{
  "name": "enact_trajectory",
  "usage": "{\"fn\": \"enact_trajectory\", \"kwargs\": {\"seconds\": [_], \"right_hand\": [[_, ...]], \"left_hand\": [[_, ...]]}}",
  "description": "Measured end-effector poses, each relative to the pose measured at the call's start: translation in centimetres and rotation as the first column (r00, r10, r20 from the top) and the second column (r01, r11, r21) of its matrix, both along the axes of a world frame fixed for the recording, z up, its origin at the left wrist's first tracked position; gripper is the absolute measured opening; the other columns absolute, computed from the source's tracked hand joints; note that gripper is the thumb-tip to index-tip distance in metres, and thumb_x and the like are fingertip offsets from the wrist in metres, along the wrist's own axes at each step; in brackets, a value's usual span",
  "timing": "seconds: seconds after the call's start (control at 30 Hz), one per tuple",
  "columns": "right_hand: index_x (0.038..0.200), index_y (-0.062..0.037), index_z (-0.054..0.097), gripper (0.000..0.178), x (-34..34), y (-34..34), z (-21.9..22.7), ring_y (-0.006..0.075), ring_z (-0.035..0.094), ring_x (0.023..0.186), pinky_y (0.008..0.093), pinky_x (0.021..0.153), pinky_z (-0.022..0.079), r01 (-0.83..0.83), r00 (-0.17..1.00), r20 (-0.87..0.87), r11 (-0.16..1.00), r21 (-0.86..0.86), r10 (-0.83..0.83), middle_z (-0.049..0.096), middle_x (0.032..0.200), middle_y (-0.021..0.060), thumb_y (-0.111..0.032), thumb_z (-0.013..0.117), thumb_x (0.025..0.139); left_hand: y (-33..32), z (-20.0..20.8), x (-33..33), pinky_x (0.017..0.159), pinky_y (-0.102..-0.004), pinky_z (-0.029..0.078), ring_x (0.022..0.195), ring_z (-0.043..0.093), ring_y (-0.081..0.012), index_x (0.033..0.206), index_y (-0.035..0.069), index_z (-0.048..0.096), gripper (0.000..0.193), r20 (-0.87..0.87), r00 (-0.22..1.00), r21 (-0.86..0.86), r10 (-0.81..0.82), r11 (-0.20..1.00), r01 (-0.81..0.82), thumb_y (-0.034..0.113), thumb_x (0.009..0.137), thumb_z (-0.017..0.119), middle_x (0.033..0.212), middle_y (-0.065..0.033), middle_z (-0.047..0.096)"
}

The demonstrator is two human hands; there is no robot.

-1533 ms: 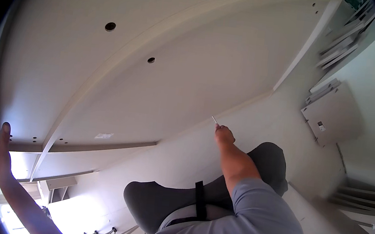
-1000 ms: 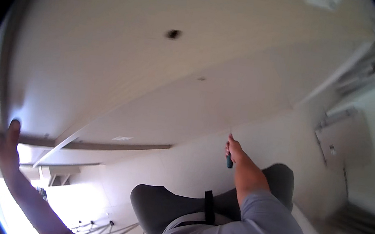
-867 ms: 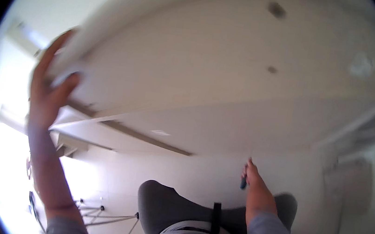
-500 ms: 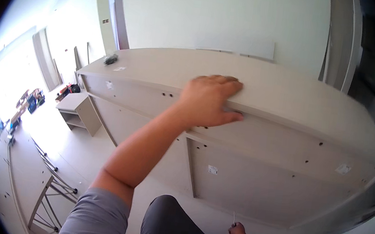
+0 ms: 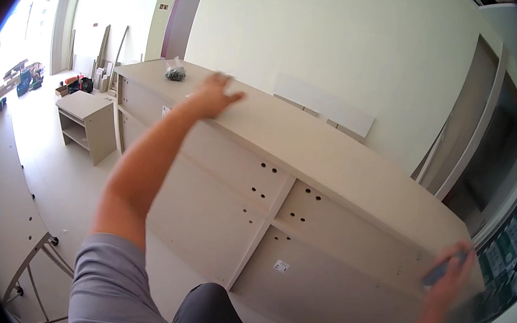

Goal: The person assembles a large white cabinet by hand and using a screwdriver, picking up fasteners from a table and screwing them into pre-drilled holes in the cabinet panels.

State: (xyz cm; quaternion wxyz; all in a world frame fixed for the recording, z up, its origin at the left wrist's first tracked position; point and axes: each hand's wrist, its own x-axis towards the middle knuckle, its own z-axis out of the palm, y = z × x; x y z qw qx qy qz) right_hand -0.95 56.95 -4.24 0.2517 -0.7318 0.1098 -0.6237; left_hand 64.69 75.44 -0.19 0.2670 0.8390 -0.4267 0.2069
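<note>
A long beige cabinet carcass [image 5: 312,143] stands on edge in front of me, with dark round holes in its inner panels. My left hand [image 5: 213,96], fingers spread and slightly blurred, is over the left part of its top panel; I cannot tell if it touches. A clear plastic bag [image 5: 175,70] of small dark parts sits on that panel, left of this hand. At the cabinet's right end, my right hand [image 5: 451,272] is raised and closed on a screwdriver [image 5: 444,272], smeared by motion, with its tip not distinguishable.
A small beige open cabinet [image 5: 87,124] stands on the floor at left. A metal-legged stand [image 5: 32,269] is at lower left, near a long drilled panel [image 5: 6,195]. Tools and boxes lie by the bright window. A pale wall [image 5: 343,49] rises behind the cabinet.
My left hand has moved left along the top panel toward the bag. My right hand has come up from beside my leg to the cabinet's right end. The view has shifted.
</note>
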Motion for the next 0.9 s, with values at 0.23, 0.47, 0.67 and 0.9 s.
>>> {"fn": "enact_trajectory", "kwargs": {"seconds": [0.23, 0.47, 0.67, 0.9], "right_hand": [[0.120, 0.0020, 0.054, 0.041, 4.6, -5.6, 3.7, 0.0149, 0.054, 0.062, 0.0278, 0.064, 0.046, -0.136, 0.971, -0.135, 0.919, 0.369, 0.198, 0.053, 0.064, 0.0049, -0.035, 0.054, 0.103], [0.117, 0.0013, 0.055, 0.041, 3.8, -6.1, 3.8, 0.0140, 0.054, 0.058, 0.0269, 0.059, 0.046, -0.109, 0.968, -0.164, 0.909, 0.403, 0.189, 0.053, 0.062, 0.0048, -0.038, 0.052, 0.104], [0.118, 0.0011, 0.054, 0.041, 3.7, -6.9, 3.3, 0.0121, 0.053, 0.059, 0.0247, 0.059, 0.045, -0.185, 0.968, -0.099, 0.921, 0.342, 0.231, 0.052, 0.062, 0.0041, -0.038, 0.052, 0.105], [0.118, 0.0004, 0.056, 0.035, 3.2, -6.3, 3.5, 0.0124, 0.054, 0.059, 0.0266, 0.060, 0.047, -0.163, 0.974, -0.085, 0.910, 0.382, 0.210, 0.053, 0.065, 0.0042, -0.032, 0.053, 0.104]], "left_hand": [[4.8, -0.3, 18.6, 0.122, -0.0466, 0.025, 0.153, 0.020, -0.0378, 0.157, -0.001, 0.027, 0.097, -0.041, 0.822, 0.158, 0.568, 0.816, -0.556, 0.071, 0.094, 0.047, 0.164, -0.0231, 0.024], [5.1, 1.5, 14.3, 0.109, -0.0484, 0.042, 0.127, 0.055, -0.0434, 0.132, -0.006, 0.058, 0.076, -0.102, 0.932, 0.188, 0.347, 0.927, -0.325, 0.061, 0.100, 0.042, 0.133, -0.0283, 0.060], [6.3, 1.0, 15.7, 0.104, -0.0479, 0.046, 0.125, 0.056, -0.0370, 0.119, 0.003, 0.066, 0.044, -0.011, 0.898, -0.076, 0.440, 0.895, -0.439, 0.036, 0.104, 0.041, 0.128, -0.0224, 0.062], [3.4, -0.5, 23.2, 0.106, -0.0463, 0.045, 0.123, 0.057, -0.0378, 0.115, 0.004, 0.066, 0.027, 0.462, 0.880, 0.288, 0.110, 0.920, -0.266, 0.014, 0.098, 0.047, 0.126, -0.0200, 0.063]]}}
